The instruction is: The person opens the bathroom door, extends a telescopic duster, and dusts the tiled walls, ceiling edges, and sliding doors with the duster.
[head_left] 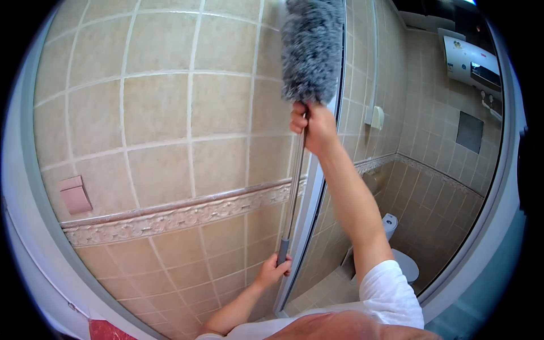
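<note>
The fingers of the right hand [319,126] are curled closed around a thin silver metal pole [294,187], just under the long grey fluffy duster head [311,54]. The fingers of the left hand [273,272] are bent around the smooth dark grey grip [283,252] at the low end of this same pole. So the duster is carried by two hands, almost upright, with a small lean to the right at its top.

The duster head has a thick cylinder shape, and its fibres look soft and shaggy, in mixed light and dark grey. It is in front of the beige tiled wall [221,105], beside the edge of the pale, smooth door frame [310,215] — if the fibres touch the tiles, I cannot tell. The tiles are square, lightly mottled, with raised-looking white grout lines. Below, a cream and pink border [198,215] with carved scroll relief crosses the wall, and a flat pink rectangular switch plate [75,194] sits above its left part.

From the right hand, the bare arm goes down to a white cloth sleeve [391,292] with folds. Beyond the frame is a tiled room: a rounded white glossy water heater [462,56] hangs high, a dark grey rectangular panel [470,131] is on the wall under it, and a white toilet [403,265] with a smooth oval lid stands low — partly behind the arm.
</note>
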The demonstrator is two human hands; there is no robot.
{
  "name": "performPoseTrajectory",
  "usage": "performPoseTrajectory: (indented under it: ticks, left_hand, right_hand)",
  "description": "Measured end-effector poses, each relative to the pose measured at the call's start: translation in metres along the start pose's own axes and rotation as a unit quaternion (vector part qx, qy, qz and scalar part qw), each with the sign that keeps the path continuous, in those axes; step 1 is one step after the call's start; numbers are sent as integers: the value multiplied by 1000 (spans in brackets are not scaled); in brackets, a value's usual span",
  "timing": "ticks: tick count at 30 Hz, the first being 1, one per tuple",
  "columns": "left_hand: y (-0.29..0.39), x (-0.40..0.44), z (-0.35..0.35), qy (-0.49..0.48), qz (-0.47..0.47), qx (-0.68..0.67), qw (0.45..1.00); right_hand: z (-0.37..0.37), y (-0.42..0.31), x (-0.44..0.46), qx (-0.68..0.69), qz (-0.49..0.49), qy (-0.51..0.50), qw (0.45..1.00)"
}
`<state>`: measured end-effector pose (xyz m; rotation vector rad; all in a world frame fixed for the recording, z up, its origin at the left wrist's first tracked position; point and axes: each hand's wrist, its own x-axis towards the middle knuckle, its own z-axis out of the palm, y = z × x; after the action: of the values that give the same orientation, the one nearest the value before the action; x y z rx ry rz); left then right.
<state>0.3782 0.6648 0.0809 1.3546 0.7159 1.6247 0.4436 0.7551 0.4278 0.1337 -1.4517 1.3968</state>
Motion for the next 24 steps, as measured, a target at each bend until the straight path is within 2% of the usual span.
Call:
performPoseTrajectory:
  ticks: [4,6,9,13,19,21,22,24]
  left_hand:
    - [42,18,11,9,49,-50,998]
    - [59,18,6,-28,-16,-130,991]
    - [63,16,-4,-28,-36,-120,992]
    - [46,2,-13,-14,-51,-83,995]
    - [15,-32,-26,1,-94,-106,990]
    - [-8,-47,-36,24,-143,-34,989]
    - [-11,-48,-38,23,-142,-33,989]
    - [-18,-48,-34,7,-84,-44,995]
  right_hand:
    - [9,17,-1,11,38,-36,999]
    - [12,18,6,35,15,-49,998]
    - [14,8,20,31,-10,-58,998]
    - [15,-14,53,30,-51,-55,997]
    - [12,-50,110,22,-92,-45,994]
    - [6,-64,127,25,-113,-44,992]
    - [6,-72,131,18,-121,-36,992]
    - [5,-73,135,10,-126,-31,991]
